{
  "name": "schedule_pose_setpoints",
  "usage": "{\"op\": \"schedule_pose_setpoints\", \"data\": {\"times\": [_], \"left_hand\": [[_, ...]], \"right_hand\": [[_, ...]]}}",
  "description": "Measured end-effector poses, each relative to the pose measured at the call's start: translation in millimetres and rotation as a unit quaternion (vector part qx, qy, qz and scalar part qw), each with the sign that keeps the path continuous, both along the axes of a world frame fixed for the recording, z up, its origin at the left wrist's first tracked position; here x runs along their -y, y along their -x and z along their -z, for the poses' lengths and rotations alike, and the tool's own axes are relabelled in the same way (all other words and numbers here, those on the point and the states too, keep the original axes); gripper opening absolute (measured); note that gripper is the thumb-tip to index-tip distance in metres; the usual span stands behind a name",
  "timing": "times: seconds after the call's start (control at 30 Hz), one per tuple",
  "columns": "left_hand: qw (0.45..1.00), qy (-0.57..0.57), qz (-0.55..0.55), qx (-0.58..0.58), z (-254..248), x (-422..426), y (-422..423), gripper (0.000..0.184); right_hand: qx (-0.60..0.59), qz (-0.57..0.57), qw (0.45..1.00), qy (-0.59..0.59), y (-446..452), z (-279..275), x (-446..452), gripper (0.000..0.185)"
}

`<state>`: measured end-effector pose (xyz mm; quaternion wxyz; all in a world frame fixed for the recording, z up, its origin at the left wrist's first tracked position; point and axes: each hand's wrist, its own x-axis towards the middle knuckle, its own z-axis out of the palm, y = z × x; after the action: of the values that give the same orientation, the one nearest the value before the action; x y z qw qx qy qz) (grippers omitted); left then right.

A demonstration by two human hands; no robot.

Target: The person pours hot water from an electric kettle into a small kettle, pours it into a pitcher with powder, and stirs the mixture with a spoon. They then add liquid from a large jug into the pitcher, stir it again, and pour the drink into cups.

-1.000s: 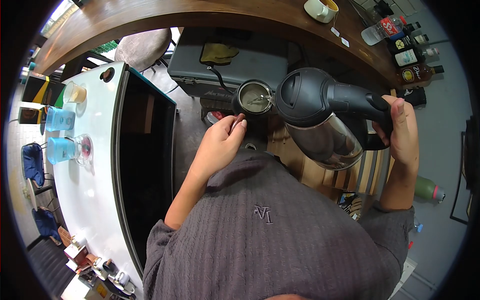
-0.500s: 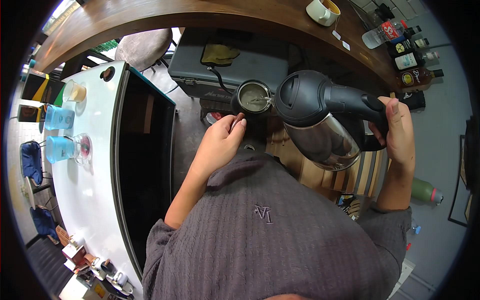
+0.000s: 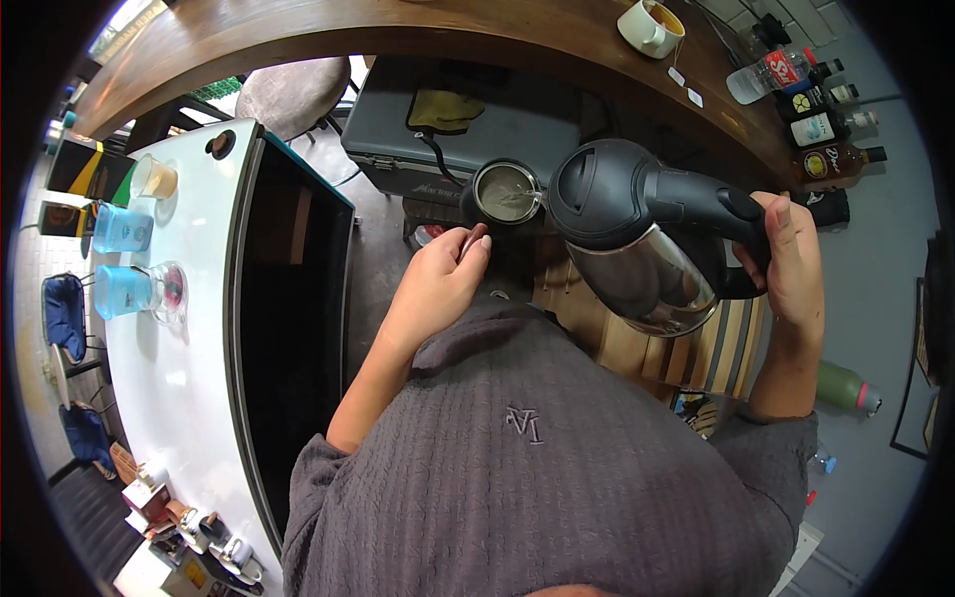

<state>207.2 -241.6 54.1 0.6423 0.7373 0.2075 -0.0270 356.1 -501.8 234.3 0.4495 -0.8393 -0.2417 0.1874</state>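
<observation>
My right hand (image 3: 786,254) is wrapped round the black handle of an electric kettle (image 3: 637,279) with a shiny metal body. The kettle is tilted, and water runs from its spout into the round opening of a dark gooseneck kettle (image 3: 507,193). Cloudy-looking, rippling water shows inside that opening. Closed on the brown handle (image 3: 474,240) of the gooseneck kettle is my left hand (image 3: 443,279). The thin curved spout points away from me, toward the grey case. Much of the gooseneck kettle's body lies out of sight below its rim.
A white cup (image 3: 649,29) with tea-bag tags stands on the wooden counter (image 3: 398,28), near several bottles (image 3: 818,129). To the left, a white-topped counter (image 3: 189,398) carries blue cups (image 3: 121,231) and a glass (image 3: 153,177). Ahead sits a grey case (image 3: 527,114) with a yellowish cloth (image 3: 445,109).
Water keeps running from the electric kettle into the gooseneck kettle. Both hands hold nearly the same pose; the view has shifted slightly.
</observation>
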Motion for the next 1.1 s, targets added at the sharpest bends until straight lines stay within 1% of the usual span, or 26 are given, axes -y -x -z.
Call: {"op": "schedule_pose_setpoints", "data": {"times": [0.1,0.17,0.2,0.27,0.53,1.1], "left_hand": [[1.0,-0.001,-0.001,0.003,-1.3,0.0,-0.2,0.037],[1.0,-0.002,-0.001,0.003,-1.8,-0.1,-0.6,0.037],[1.0,0.002,0.002,-0.002,-1.6,-0.1,-1.1,0.037],[1.0,0.005,0.005,-0.009,-0.6,0.3,-1.5,0.037],[1.0,-0.006,0.002,0.009,-1.5,2.5,-3.2,0.037],[1.0,-0.016,0.011,0.001,-7.7,6.9,-3.0,0.036]], "right_hand": [[0.002,-0.009,1.0,-0.003,-1.6,1.4,-0.1,0.056],[0.036,0.0,0.999,0.013,-1.8,4.0,-0.5,0.066],[0.036,0.0,0.999,0.013,-2.1,3.1,-0.4,0.066],[0.008,-0.008,1.0,-0.005,-2.4,1.0,-0.2,0.057],[0.012,-0.009,1.0,-0.009,-4.4,1.6,1.7,0.057],[0.015,-0.01,1.0,-0.007,-4.9,-1.9,6.1,0.058]]}}
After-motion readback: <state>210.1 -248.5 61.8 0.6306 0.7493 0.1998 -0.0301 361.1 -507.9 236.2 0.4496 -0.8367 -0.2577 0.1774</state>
